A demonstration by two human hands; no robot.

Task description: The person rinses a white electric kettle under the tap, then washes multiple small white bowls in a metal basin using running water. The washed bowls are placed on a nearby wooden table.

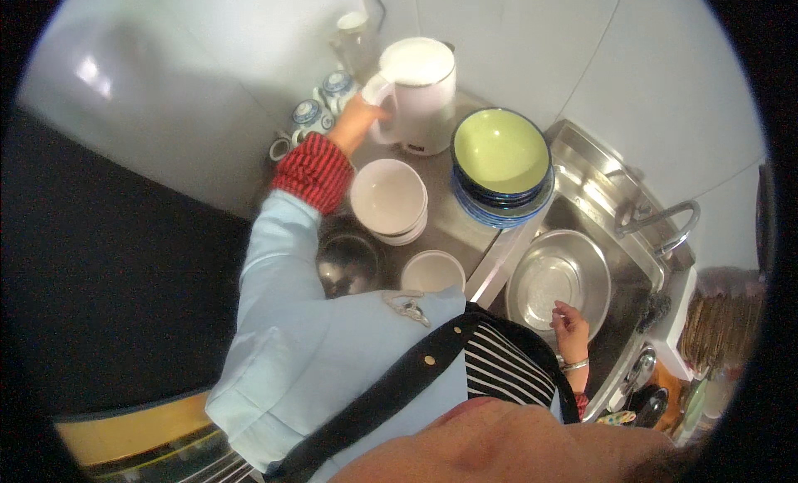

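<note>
My left hand [360,121] grips the handle of a white electric kettle [426,112] that stands by the wall at the back of the metal counter. My right hand [569,326], with a bracelet at the wrist, hangs over the rim of a metal basin [595,268] in the sink, fingers loosely curled and nothing seen in them. Right of the kettle, a green bowl [500,149] tops a stack of dark-rimmed bowls on blue-edged plates. Nearer me are stacked white bowls [389,196] and a single white bowl [434,271].
Blue-and-white lidded pots [306,112] and a small cup [280,148] line the wall beside my left forearm. A dark metal bowl [349,265] sits close to that sleeve. The curved faucet [679,218] reaches over the sink's far side. Utensils [642,367] lie along the right edge.
</note>
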